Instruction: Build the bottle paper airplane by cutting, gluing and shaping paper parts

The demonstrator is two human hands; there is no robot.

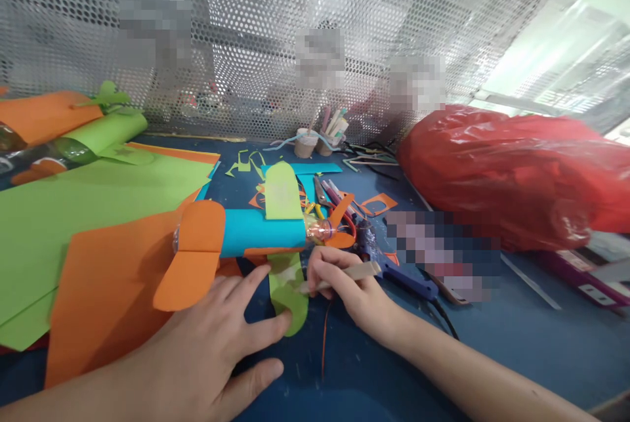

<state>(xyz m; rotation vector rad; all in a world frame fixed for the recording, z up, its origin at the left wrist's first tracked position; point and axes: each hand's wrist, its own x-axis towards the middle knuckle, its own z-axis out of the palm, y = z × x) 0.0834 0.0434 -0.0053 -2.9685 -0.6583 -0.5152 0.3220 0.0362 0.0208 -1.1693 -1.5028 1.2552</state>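
A paper-covered bottle plane (260, 232) lies across the table in front of me, with a blue wrap, orange fins and a clear neck at its right end. One green paper wing (281, 192) stretches away from me; the nearer green wing (288, 307) points toward me. My left hand (216, 337) is spread open beside the body, its fingertips touching the nearer wing. In my right hand (352, 284) a pale pen (367, 270) is gripped, its tip on that same wing. My fingers partly hide the tip.
Orange and green paper sheets (108, 277) spread over the left side, behind them more paper-covered bottles (108, 136). Scissors (319, 195), a blue glue gun (408, 279) and paper scraps lie to the right. Pen cups (306, 143) stand by the perforated metal screen; a red plastic bag (512, 179) bulges at right.
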